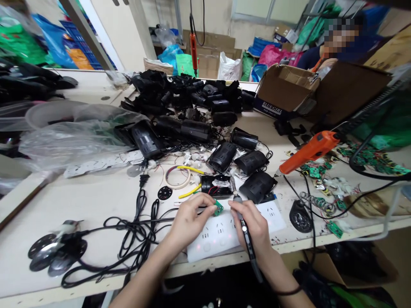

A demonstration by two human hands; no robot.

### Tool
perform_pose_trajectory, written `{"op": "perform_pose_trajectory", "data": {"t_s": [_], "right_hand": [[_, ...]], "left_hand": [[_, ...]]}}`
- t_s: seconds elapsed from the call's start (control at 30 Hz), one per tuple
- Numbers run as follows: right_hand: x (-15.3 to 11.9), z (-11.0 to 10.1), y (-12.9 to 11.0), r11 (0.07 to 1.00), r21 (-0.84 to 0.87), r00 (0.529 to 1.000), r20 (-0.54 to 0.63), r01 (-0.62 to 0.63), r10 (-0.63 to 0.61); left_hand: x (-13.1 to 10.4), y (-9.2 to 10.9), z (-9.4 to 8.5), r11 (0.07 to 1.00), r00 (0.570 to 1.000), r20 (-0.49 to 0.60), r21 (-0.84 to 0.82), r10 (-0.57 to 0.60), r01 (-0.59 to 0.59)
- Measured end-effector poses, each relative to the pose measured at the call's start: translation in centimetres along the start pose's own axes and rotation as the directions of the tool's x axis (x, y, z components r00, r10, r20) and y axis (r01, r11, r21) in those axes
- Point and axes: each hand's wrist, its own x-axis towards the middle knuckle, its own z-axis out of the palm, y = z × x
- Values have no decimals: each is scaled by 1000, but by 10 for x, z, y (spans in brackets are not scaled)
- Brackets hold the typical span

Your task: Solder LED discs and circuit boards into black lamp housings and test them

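Between the thumb and fingers of my left hand (193,217) is a small green circuit board (218,208). My right hand (255,222) grips a black soldering iron (246,237) like a pen, its tip end pointing away from me, just right of the board. Beneath both hands lies a white power strip (205,248) with lit red lights. Just beyond them rests an opened black housing (215,185) with red wires, beside yellow-handled pliers (190,191) and a roll of tape (177,177).
An orange electric screwdriver (308,152) reaches in from the right; another orange screwdriver (193,49) hangs at the back. Black housings (253,186) crowd the middle. Coiled black cables (135,231) lie left, circuit boards (335,229) right. A person (337,42) is behind a cardboard box (284,90).
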Motion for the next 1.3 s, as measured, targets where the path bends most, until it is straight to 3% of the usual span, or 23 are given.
{"op": "perform_pose_trajectory", "data": {"t_s": [0.1,0.23,0.47,0.6,0.9,1.3], "right_hand": [[-4,4,-2,1000,19,1000,26,-7,6],[-13,13,-2,999,39,996,87,21,-24],[-21,20,-1,999,28,989,140,40,-44],[-17,20,-4,999,32,986,165,-9,3],[-11,25,0,998,40,988,150,-39,32],[-12,30,3,999,22,983,181,-23,18]], "left_hand": [[-1,4,-7,998,995,90,-56,-31,36],[-5,4,-9,1000,984,178,-2,-29,30],[-8,1,-7,998,987,160,-59,-24,34],[-6,0,-6,993,993,118,-113,-10,24],[-9,-6,-8,989,997,78,-145,-21,32],[-7,-14,-9,993,993,115,-114,-27,41]]}}
